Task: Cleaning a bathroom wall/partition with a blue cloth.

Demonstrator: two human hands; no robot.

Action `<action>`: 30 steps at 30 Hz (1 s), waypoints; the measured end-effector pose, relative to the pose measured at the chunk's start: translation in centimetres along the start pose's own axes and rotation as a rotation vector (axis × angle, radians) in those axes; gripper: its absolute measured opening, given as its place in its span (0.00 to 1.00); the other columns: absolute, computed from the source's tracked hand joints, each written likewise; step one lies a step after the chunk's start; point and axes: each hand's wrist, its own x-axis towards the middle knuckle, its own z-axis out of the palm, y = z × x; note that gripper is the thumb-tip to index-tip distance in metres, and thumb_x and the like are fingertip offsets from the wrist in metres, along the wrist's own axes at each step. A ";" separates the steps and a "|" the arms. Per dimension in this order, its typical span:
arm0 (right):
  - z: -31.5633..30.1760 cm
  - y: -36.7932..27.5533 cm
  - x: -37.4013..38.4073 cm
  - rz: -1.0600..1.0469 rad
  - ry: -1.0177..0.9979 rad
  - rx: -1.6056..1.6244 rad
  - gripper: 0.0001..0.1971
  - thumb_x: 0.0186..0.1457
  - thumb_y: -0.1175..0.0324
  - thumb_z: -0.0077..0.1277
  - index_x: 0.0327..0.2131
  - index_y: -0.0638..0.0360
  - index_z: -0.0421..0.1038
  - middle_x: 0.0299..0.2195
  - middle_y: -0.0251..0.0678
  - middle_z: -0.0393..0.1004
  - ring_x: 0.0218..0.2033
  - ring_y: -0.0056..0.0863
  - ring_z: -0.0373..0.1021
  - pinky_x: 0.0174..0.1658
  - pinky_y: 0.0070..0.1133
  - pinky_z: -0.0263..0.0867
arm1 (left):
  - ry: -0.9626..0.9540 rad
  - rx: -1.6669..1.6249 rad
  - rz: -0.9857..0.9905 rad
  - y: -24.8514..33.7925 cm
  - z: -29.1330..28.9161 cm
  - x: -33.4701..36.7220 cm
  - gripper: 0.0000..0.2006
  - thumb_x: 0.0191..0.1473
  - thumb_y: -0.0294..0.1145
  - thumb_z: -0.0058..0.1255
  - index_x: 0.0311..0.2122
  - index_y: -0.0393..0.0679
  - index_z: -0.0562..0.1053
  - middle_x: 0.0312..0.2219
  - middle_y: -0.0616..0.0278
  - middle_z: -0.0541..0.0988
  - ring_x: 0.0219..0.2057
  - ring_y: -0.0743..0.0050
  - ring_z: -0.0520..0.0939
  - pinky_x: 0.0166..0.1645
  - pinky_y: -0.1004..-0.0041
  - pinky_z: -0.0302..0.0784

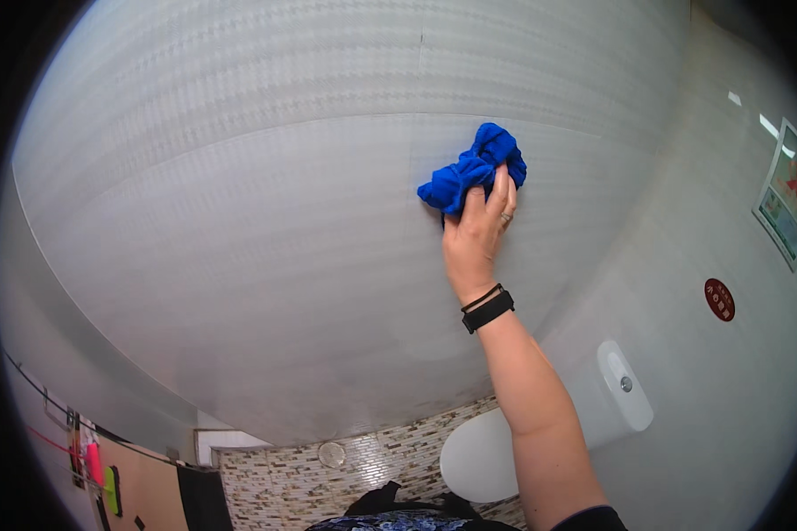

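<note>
My right hand [476, 246] is pressing a bunched blue cloth [471, 170] against a pale grey tiled wall [283, 230]. Its fingers curl over the lower part of the cloth, and a ring shows on one of them. A black band [488, 310] circles the wrist. The bare forearm reaches up from the lower right. Of my left hand nothing shows.
Below the forearm stands a white toilet [478, 456], its tank [622, 387] against the right wall. That wall carries a framed poster [788, 196] and a round dark red sticker [719, 299]. A drain [332, 455] sits in the mosaic floor [279, 473]. Brushes [112, 489] hang lower left.
</note>
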 end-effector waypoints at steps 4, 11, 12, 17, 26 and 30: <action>-0.5 1.3 0.5 -0.078 -0.050 -0.011 0.26 0.42 0.79 0.54 0.49 0.63 0.63 0.59 0.46 0.47 0.58 0.43 0.47 0.54 0.39 0.51 | 0.040 -0.134 -0.051 3.2 3.6 0.7 0.24 0.53 0.41 0.42 0.55 0.43 0.64 0.55 0.48 0.64 0.58 0.52 0.61 0.61 0.57 0.52; -1.3 3.3 3.9 -0.260 -0.091 -0.006 0.24 0.49 0.80 0.45 0.53 0.57 0.62 0.59 0.43 0.49 0.59 0.39 0.47 0.54 0.38 0.51 | 0.099 -0.228 -0.080 6.7 9.1 -0.5 0.23 0.53 0.39 0.43 0.53 0.42 0.65 0.54 0.46 0.65 0.57 0.50 0.62 0.60 0.58 0.55; -1.4 3.6 4.8 -0.271 -0.088 0.013 0.24 0.49 0.80 0.45 0.53 0.57 0.62 0.59 0.43 0.49 0.59 0.39 0.47 0.54 0.38 0.51 | 0.101 -0.229 -0.088 6.8 10.0 -1.1 0.23 0.53 0.39 0.43 0.53 0.42 0.65 0.54 0.46 0.65 0.56 0.49 0.62 0.60 0.58 0.55; -1.1 3.2 8.2 -0.334 -0.030 0.012 0.21 0.51 0.77 0.44 0.51 0.57 0.65 0.60 0.42 0.49 0.59 0.37 0.47 0.53 0.35 0.52 | 0.124 -0.191 -0.129 7.1 13.0 -2.8 0.22 0.53 0.38 0.44 0.52 0.41 0.66 0.53 0.44 0.65 0.56 0.48 0.63 0.59 0.58 0.57; -1.4 3.9 8.2 -0.521 -0.156 0.093 0.15 0.52 0.75 0.43 0.44 0.53 0.70 0.60 0.32 0.53 0.59 0.28 0.49 0.56 0.30 0.46 | 1.133 -0.092 0.838 36.3 -2.4 -6.1 0.17 0.50 0.20 0.45 0.47 0.37 0.68 0.52 0.44 0.65 0.54 0.46 0.65 0.58 0.62 0.61; -1.5 4.5 9.2 -0.650 -0.177 0.099 0.18 0.52 0.72 0.41 0.48 0.50 0.67 0.60 0.29 0.53 0.60 0.25 0.49 0.57 0.30 0.47 | 1.540 0.077 1.411 54.0 -11.0 -13.8 0.22 0.46 0.14 0.44 0.50 0.37 0.66 0.55 0.48 0.62 0.58 0.49 0.60 0.60 0.59 0.57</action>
